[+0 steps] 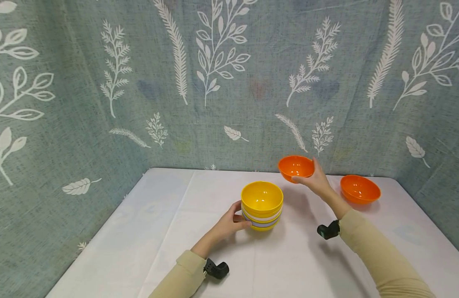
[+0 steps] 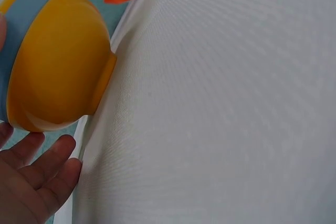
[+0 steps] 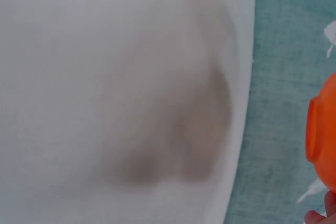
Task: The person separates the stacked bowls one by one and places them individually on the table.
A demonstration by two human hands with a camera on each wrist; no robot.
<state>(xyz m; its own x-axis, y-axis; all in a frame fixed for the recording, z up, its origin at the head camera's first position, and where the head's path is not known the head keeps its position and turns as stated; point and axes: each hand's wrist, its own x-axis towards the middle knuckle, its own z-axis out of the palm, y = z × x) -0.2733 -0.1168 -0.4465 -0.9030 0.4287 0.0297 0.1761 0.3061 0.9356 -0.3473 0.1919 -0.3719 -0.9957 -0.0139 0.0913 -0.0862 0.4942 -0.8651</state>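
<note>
A stack of nested yellow bowls [image 1: 262,203], with white and grey-blue bands showing between them, stands upright on the white table. My left hand [image 1: 227,223] holds this stack from its left side, thumb at the front and fingers round the back. In the left wrist view, the bottom yellow bowl [image 2: 63,61] sits on the cloth beside the curved fingers [image 2: 50,169]. Up off the table, behind and right of the stack, an orange bowl [image 1: 294,167] is gripped at its right side by my right hand [image 1: 315,180]. The right wrist view shows only part of this orange bowl [image 3: 325,129].
Another orange bowl [image 1: 360,189] rests on the table at the right, beside my right forearm. A white cloth covers the table [image 1: 199,186]. Grey-green curtains [image 1: 229,82] with white leaf prints hang behind and at both sides.
</note>
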